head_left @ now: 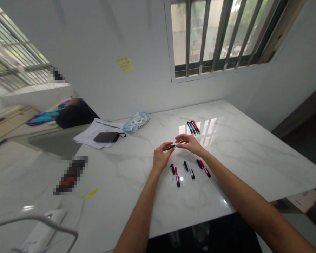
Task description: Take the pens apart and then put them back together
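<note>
Left fingers [166, 144], black piece [172, 147] between tips

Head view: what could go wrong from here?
1. The small dark pen part might slip: the left hand appears to pinch it by the fingertips only.
2. The right forearm passes close to the rightmost red-and-black pen piece and could knock it.
3. Three similar black pen pieces lie loose on the marble-look table and might get mixed up.
</note>
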A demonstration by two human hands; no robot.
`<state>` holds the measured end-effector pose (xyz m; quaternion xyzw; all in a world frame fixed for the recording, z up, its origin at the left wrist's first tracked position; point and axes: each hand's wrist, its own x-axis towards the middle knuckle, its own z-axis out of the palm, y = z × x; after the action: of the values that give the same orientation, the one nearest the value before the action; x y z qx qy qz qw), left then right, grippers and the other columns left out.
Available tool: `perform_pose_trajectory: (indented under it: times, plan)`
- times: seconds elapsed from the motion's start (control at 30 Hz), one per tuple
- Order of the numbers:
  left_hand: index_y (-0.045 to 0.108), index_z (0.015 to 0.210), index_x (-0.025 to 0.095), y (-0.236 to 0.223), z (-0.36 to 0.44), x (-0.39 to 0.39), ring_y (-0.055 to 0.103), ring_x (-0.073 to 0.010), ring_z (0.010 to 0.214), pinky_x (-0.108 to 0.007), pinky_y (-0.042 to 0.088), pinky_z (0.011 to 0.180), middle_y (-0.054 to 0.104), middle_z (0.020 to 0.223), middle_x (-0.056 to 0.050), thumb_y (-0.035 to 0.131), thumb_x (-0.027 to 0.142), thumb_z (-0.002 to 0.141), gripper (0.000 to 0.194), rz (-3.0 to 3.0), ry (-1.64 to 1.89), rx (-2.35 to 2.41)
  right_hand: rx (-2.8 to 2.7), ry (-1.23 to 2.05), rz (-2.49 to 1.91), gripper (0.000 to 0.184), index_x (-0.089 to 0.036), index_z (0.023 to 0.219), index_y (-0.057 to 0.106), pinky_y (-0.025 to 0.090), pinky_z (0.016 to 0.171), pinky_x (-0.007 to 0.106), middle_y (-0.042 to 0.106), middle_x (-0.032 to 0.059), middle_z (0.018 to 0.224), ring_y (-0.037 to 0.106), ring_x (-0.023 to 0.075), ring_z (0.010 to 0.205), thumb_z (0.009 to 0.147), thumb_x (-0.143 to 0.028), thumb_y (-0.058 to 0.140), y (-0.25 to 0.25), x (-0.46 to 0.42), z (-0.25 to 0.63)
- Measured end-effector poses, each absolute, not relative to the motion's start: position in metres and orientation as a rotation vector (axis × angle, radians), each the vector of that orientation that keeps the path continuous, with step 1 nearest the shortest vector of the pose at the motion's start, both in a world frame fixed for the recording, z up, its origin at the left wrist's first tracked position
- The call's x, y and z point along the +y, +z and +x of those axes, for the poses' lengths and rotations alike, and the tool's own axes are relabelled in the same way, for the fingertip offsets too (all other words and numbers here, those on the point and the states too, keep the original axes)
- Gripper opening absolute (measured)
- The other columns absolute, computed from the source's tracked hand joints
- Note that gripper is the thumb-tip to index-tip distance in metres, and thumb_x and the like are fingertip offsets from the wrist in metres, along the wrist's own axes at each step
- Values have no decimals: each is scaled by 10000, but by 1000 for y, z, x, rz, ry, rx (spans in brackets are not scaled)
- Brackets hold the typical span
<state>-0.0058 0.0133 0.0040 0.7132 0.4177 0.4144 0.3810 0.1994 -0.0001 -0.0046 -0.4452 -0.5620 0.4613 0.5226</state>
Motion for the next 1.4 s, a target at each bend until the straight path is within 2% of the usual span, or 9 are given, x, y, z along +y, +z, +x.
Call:
perform_pose_trajectory:
  times: [0.17, 0.3, 0.37, 0.5, 0.67, 0.83, 1.4]
  plan:
    - [683, 1208, 208, 3, -4, 12, 766, -216, 980, -384, 591, 969, 790, 1061, -81, 802, 311, 817, 421, 1742, 1029, 995, -1456, 1059, -1113, 341, -216, 925, 752, 557, 812, 318, 753, 61, 1024, 682, 222, 1004, 704, -460, 841, -8, -3, 188]
    - [654, 1252, 226, 2, -5, 12, 765, -197, 938, -357, 590, 934, 791, 1031, -59, 790, 280, 820, 456, 1782, 1032, 1005, -1368, 1049, -1069, 298, -217, 920, 743, 548, 881, 335, 754, 68, 1124, 674, 238, 1112, 731, -434, 820, -4, -2, 189]
    - [665, 1224, 235, 2, -7, 13, 758, -185, 891, -335, 588, 891, 788, 1004, -39, 762, 237, 829, 407, 1853, 1036, 1078, -1263, 1037, -1013, 289, -214, 938, 718, 538, 951, 359, 753, 81, 1177, 676, 238, 1149, 752, -418, 804, -1, 1, 196]
    - [734, 1072, 248, 2, -16, 18, 735, -193, 877, -336, 561, 891, 781, 997, -24, 686, 179, 853, 234, 2094, 1037, 1290, -1144, 813, -1088, 257, -210, 990, 695, 544, 972, 394, 774, 82, 1087, 714, 221, 1047, 800, -376, 746, 1, 6, 218]
    - [762, 1009, 242, 2, -23, 23, 715, -216, 909, -364, 538, 928, 775, 1016, -38, 642, 169, 876, 193, 2252, 1054, 1375, -1509, 494, -1300, 200, -231, 1004, 782, 567, 849, 351, 760, 56, 1015, 699, 194, 919, 834, -251, 678, -2, 5, 232]
    - [762, 990, 242, 2, -22, 22, 700, -231, 959, -378, 530, 937, 772, 1038, -45, 635, 148, 873, 196, 2284, 1050, 1375, -1691, 481, -1300, 232, -245, 1017, 804, 538, 744, 307, 757, 53, 992, 669, 171, 828, 847, -187, 659, -4, 2, 226]
    - [762, 987, 247, 4, -18, 19, 695, -227, 936, -378, 529, 925, 774, 1031, -37, 631, 133, 873, 208, 2324, 1009, 1296, -1752, 523, -1272, 230, -254, 1049, 806, 520, 747, 299, 761, 47, 1015, 679, 173, 860, 869, -176, 686, -3, -1, 217]
